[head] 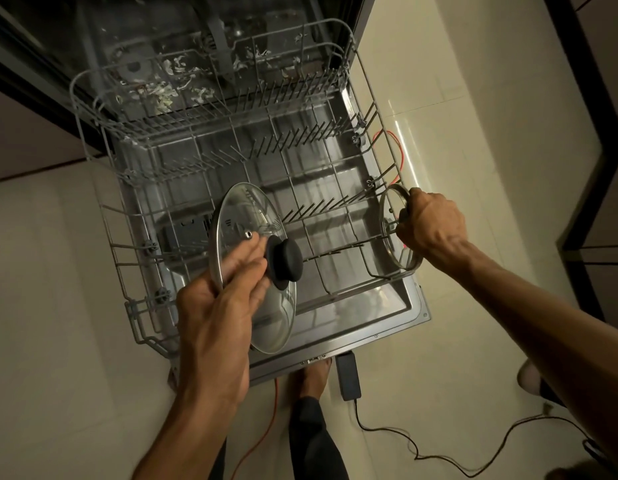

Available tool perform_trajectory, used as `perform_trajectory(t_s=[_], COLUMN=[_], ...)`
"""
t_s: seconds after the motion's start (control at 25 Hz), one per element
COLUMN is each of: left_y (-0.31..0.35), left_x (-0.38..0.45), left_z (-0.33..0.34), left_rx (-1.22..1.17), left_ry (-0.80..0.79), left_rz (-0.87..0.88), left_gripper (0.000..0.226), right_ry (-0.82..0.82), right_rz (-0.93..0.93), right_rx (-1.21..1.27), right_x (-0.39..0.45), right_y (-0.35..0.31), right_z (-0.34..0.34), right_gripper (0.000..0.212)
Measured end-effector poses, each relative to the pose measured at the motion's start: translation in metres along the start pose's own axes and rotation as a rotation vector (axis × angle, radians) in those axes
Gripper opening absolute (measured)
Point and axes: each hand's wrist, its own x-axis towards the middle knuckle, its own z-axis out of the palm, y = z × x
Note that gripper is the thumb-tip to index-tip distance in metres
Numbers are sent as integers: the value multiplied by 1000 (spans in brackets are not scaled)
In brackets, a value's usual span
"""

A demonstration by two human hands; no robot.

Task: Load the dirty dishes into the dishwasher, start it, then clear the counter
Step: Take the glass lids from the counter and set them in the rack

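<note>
The dishwasher's lower wire rack (pixel 231 133) is pulled out over the open door (pixel 387 306), and only one lid stands in it. My left hand (pixel 217 303) holds a large glass lid (pixel 241 220) with a black knob (pixel 283 263) by its steel rim, tilted above the rack's front left. My right hand (pixel 428 225) grips a smaller glass lid (pixel 392 220) that stands on edge among the tines at the rack's front right corner.
Food scraps litter the dishwasher floor (pixel 175 95) behind the rack. A black power adapter (pixel 349 375) with its cable (pixel 439 459) and an orange cord (pixel 262 441) lie on the tiled floor by my foot (pixel 312 375). Dark cabinets (pixel 595 133) stand at right.
</note>
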Motion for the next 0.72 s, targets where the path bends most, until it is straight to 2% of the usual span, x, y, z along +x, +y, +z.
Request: perform_trajectory(t_s=[0.32, 0.72], left_y=[-1, -5], left_x=[-1, -1], left_z=[0, -2], left_rx=[-9, -42], left_ry=[-5, 6], left_rz=[-5, -22], left_gripper=[31, 31], right_ry=[19, 66], right_rz=[-16, -34], right_rx=[61, -35], right_x=[20, 45], right_y=[-18, -30], right_z=[-11, -8], right_gripper=[19, 21])
